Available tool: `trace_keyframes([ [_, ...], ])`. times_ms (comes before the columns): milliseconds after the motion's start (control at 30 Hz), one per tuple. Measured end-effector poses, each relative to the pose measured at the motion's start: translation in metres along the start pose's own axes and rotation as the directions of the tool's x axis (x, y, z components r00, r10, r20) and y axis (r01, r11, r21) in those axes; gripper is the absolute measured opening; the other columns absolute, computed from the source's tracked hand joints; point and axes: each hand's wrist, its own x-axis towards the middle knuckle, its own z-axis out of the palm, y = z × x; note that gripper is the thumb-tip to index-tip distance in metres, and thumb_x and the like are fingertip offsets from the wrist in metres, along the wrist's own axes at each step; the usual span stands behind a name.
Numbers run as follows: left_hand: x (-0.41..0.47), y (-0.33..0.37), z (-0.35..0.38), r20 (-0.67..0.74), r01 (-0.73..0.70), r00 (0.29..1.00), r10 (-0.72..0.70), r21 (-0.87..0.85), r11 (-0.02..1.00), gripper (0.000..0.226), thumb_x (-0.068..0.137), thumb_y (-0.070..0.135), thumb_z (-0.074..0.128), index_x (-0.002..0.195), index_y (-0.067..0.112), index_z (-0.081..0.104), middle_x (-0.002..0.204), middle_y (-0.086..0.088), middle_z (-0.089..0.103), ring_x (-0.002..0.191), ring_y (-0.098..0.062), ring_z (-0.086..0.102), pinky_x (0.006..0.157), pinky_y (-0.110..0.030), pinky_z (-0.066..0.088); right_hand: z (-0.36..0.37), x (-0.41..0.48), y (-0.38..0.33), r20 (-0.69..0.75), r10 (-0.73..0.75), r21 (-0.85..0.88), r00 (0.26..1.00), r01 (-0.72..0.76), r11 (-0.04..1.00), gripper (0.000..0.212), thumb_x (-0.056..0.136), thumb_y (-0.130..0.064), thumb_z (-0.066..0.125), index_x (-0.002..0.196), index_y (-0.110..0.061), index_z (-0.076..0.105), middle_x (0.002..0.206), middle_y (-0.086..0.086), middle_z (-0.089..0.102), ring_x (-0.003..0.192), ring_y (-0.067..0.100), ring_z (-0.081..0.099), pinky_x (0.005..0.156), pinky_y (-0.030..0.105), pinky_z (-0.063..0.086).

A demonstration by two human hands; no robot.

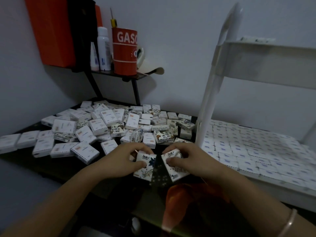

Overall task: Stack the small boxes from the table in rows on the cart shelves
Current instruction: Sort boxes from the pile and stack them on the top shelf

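A heap of small white boxes (106,127) covers the dark table (71,166). Near the table's front edge, my left hand (123,159) grips a white box with a blue flower print (147,170). My right hand (188,159) grips a second printed box (177,171) beside it. The two boxes lean apart with a dark gap between them. The white cart (212,93) stands to the right. Its lower shelf (277,187) holds several tidy rows of boxes (253,151). A few boxes show on the upper shelf (256,40).
A black wall shelf (119,74) above the table carries a red can marked GASO (124,50), white bottles (103,48) and an orange box (51,29). An orange cloth (186,199) lies at the table's near edge. The cart's white post rises just right of my hands.
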Motion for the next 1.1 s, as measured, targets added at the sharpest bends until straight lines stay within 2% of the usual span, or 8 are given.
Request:
trace_keyframes([
  [133, 0.004, 0.032, -0.013, -0.099, -0.006, 0.995, 0.013, 0.073, 0.997, 0.023, 0.079, 0.034, 0.076, 0.095, 0.04, 0.061, 0.096, 0.02, 0.063, 0.079, 0.014, 0.057, 0.065, -0.013, 0.045, -0.025, -0.027, -0.015, -0.038, -0.013, 0.207, 0.999, 0.021, 0.978, 0.02, 0.086, -0.02, 0.071, 0.103, -0.029, 0.075, 0.074, -0.001, 0.072, 0.065, 0.005, 0.064, 0.062, 0.014, 0.05],
  [233, 0.008, 0.074, -0.034, -0.23, -0.052, 0.969, 0.088, 0.161, 0.986, 0.024, 0.074, 0.04, 0.078, 0.089, 0.039, 0.061, 0.086, 0.027, 0.062, 0.067, 0.0, 0.058, 0.063, -0.022, 0.048, -0.051, -0.048, -0.034, -0.077, -0.071, 0.211, 0.994, 0.086, 0.974, 0.022, 0.086, -0.025, 0.072, 0.106, -0.031, 0.074, 0.072, 0.001, 0.073, 0.06, 0.005, 0.061, 0.059, 0.012, 0.046],
  [367, 0.023, 0.149, -0.074, -0.261, -0.225, 0.94, 0.218, 0.003, 0.974, 0.019, 0.081, 0.016, 0.075, 0.095, 0.02, 0.062, 0.085, 0.005, 0.072, 0.053, -0.011, 0.066, 0.048, -0.018, 0.048, -0.098, -0.072, -0.071, -0.226, -0.16, 0.195, 0.961, 0.206, 0.959, 0.022, 0.085, -0.023, 0.071, 0.106, -0.027, 0.075, 0.071, -0.003, 0.074, 0.056, -0.001, 0.06, 0.054, 0.009, 0.043],
  [467, 0.034, 0.214, -0.106, -0.347, -0.388, 0.877, 0.334, -0.098, 0.917, 0.022, 0.082, 0.003, 0.071, 0.097, 0.014, 0.06, 0.083, -0.003, 0.075, 0.069, -0.016, 0.073, 0.055, -0.017, 0.053, -0.141, -0.084, -0.102, -0.38, -0.226, 0.138, 0.897, 0.296, 0.945, 0.015, 0.085, -0.024, 0.07, 0.098, -0.026, 0.076, 0.069, -0.008, 0.072, 0.052, -0.005, 0.057, 0.048, 0.008, 0.041],
  [633, 0.074, 0.302, -0.13, -0.443, -0.575, 0.741, 0.504, -0.031, 0.818, 0.038, 0.09, 0.037, 0.061, 0.103, 0.002, 0.061, 0.09, -0.007, 0.071, 0.077, -0.017, 0.072, 0.069, -0.026, 0.059, -0.212, -0.086, -0.131, -0.649, -0.227, 0.027, 0.726, 0.32, 0.947, 0.008, 0.086, -0.031, 0.069, 0.085, -0.033, 0.077, 0.066, -0.009, 0.067, 0.05, 0.004, 0.047, 0.042, 0.013, 0.034],
  [767, 0.131, 0.336, -0.131, -0.468, -0.544, 0.623, 0.627, 0.316, 0.777, 0.018, 0.094, 0.023, 0.057, 0.102, 0.008, 0.061, 0.095, -0.001, 0.068, 0.07, -0.014, 0.07, 0.067, -0.034, 0.059, -0.259, -0.077, -0.133, -0.733, -0.211, -0.039, 0.647, 0.27, 0.962, 0.007, 0.087, -0.032, 0.068, 0.09, -0.031, 0.075, 0.07, -0.004, 0.063, 0.051, 0.007, 0.046, 0.045, 0.017, 0.036],
  [933, 0.201, 0.354, -0.129, -0.206, -0.4, 0.749, 0.63, 0.617, 0.677, 0.062, 0.086, 0.011, 0.061, 0.141, 0.025, 0.035, 0.131, -0.002, 0.052, 0.096, -0.014, 0.052, 0.076, -0.025, 0.043, -0.306, -0.052, -0.124, -0.762, -0.198, -0.173, 0.617, 0.1, 0.98, 0.021, 0.086, -0.034, 0.07, 0.103, -0.024, 0.064, 0.087, -0.001, 0.068, 0.057, 0.003, 0.059, 0.041, 0.014, 0.041],
  [1100, 0.249, 0.349, -0.117, -0.005, -0.296, 0.897, 0.441, 0.734, 0.611, 0.056, 0.081, 0.02, 0.073, 0.132, 0.021, 0.049, 0.114, 0.004, 0.063, 0.094, -0.012, 0.054, 0.073, -0.022, 0.042, -0.329, -0.017, -0.12, -0.712, -0.209, -0.374, 0.671, -0.111, 0.921, 0.019, 0.085, -0.037, 0.069, 0.094, -0.024, 0.059, 0.091, -0.004, 0.068, 0.076, 0.019, 0.069, 0.063, 0.035, 0.058],
])
